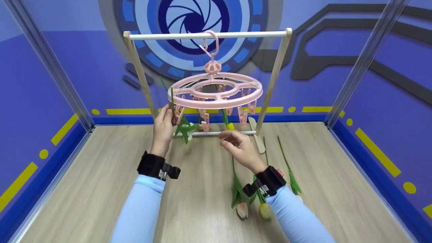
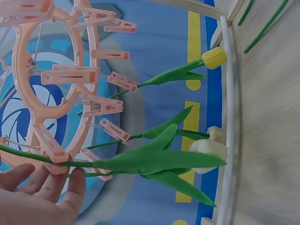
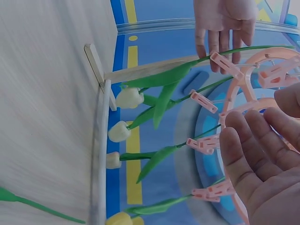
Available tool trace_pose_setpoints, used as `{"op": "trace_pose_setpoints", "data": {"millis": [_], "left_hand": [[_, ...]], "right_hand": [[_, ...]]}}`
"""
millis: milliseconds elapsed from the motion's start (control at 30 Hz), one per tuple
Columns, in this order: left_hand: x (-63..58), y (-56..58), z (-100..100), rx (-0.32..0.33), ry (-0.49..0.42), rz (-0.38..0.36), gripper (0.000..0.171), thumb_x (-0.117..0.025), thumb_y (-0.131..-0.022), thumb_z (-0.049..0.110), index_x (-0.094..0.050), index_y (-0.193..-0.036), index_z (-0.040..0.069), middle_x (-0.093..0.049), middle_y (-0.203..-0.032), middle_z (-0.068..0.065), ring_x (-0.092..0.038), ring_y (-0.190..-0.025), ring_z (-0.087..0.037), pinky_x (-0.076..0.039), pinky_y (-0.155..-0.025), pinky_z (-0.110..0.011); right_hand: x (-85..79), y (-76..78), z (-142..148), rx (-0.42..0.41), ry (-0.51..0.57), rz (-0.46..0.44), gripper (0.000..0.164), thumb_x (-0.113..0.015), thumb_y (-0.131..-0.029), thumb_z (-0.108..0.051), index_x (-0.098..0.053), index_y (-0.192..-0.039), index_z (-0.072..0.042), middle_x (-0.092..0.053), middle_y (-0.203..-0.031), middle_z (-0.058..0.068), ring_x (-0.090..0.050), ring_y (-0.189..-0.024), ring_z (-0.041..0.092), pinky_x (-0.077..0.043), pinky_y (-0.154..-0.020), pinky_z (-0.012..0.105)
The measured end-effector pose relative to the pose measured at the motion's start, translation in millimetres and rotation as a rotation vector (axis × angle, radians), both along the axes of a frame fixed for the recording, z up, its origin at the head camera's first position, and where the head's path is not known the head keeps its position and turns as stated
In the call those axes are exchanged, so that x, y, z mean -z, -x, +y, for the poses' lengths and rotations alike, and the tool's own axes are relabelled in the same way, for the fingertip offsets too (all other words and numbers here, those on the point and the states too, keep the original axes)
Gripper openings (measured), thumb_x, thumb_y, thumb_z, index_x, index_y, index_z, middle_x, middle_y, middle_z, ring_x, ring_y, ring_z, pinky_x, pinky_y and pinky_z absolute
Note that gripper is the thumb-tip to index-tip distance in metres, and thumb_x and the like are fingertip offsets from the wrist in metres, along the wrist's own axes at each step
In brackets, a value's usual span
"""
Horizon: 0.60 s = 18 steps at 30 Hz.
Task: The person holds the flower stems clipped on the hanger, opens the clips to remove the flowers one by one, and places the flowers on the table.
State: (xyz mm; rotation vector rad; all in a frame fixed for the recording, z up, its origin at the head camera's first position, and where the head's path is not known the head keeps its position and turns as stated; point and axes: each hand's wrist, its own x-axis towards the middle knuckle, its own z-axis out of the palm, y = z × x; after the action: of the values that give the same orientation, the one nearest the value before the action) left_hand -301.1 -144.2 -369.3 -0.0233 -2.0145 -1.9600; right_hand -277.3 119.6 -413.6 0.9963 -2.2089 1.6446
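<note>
A pink round clip hanger (image 1: pixel 216 103) hangs from a rod, with clothespins around its ring. My left hand (image 1: pixel 163 130) is at its left side, fingers nearly straight beside a clothespin (image 3: pixel 226 64) that clamps a green stem. A white tulip (image 3: pixel 130 97) hangs head down from that stem. The left fingertips touch or nearly touch the clip and stem. Other clips hold more pale tulips (image 3: pixel 119 131) and a yellow tulip (image 2: pixel 214 57), all head down. My right hand (image 1: pixel 241 148) is in front of the hanger, fingers loosely bent and holding nothing.
A wooden frame (image 1: pixel 277 74) with a white top rod (image 1: pixel 249 34) and a lower rod (image 2: pixel 226 93) stands at the back. On the table right of centre lie a pink tulip (image 1: pixel 242 211), a yellowish tulip (image 1: pixel 265 211) and another stem (image 1: pixel 285 158), partly behind the right arm.
</note>
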Motion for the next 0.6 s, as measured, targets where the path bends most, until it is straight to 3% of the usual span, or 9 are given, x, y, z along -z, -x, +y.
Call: {"op": "trace_pose_setpoints", "data": {"millis": [133,200,333,433,600], "left_hand": [[-0.7,-2.5,1,0.025,0.016,-0.004,0.046,-0.030,-0.115,0.018,-0.041,-0.156,0.001,-0.052,-0.145,-0.023,-0.055,-0.123,-0.029,-0.046,-0.101,-0.041],[-1.5,-3.9,2,0.033,0.016,0.002,0.045,-0.032,-0.114,0.016,-0.044,-0.154,-0.001,-0.055,-0.144,-0.023,-0.057,-0.119,-0.029,-0.047,-0.099,-0.040],[-2.5,-5.9,7,0.046,0.004,0.035,0.038,-0.035,-0.113,0.013,-0.056,-0.141,-0.004,-0.064,-0.108,-0.019,-0.060,-0.091,-0.023,-0.052,-0.084,-0.034],[-2.6,-7.5,10,0.059,-0.007,0.055,0.035,-0.036,-0.113,0.011,-0.059,-0.133,-0.006,-0.057,-0.088,-0.010,-0.055,-0.076,-0.017,-0.050,-0.073,-0.028],[-3.2,-11.6,14,0.078,-0.022,0.069,0.031,-0.039,-0.112,0.009,-0.060,-0.129,-0.007,-0.056,-0.087,-0.006,-0.054,-0.074,-0.014,-0.046,-0.067,-0.023]], "right_hand": [[0.6,0.2,-3,0.003,0.004,0.001,0.021,-0.063,-0.099,-0.001,-0.068,-0.118,0.007,-0.071,-0.112,0.019,-0.068,-0.097,0.029,-0.054,-0.080,0.025],[0.1,-0.5,-4,0.008,0.002,0.000,0.021,-0.063,-0.099,-0.001,-0.068,-0.118,0.006,-0.071,-0.111,0.018,-0.068,-0.097,0.029,-0.054,-0.079,0.025],[0.5,-0.6,-6,0.003,0.001,0.005,0.021,-0.062,-0.099,-0.001,-0.068,-0.117,0.006,-0.071,-0.111,0.018,-0.069,-0.097,0.030,-0.055,-0.080,0.026],[1.3,-0.4,-8,0.006,0.000,0.010,0.021,-0.063,-0.098,-0.001,-0.068,-0.116,0.006,-0.071,-0.111,0.018,-0.069,-0.097,0.031,-0.056,-0.079,0.027],[2.4,-0.6,-9,0.020,0.002,0.010,0.020,-0.065,-0.097,-0.001,-0.069,-0.116,0.005,-0.072,-0.110,0.018,-0.069,-0.096,0.030,-0.055,-0.079,0.025]]}}
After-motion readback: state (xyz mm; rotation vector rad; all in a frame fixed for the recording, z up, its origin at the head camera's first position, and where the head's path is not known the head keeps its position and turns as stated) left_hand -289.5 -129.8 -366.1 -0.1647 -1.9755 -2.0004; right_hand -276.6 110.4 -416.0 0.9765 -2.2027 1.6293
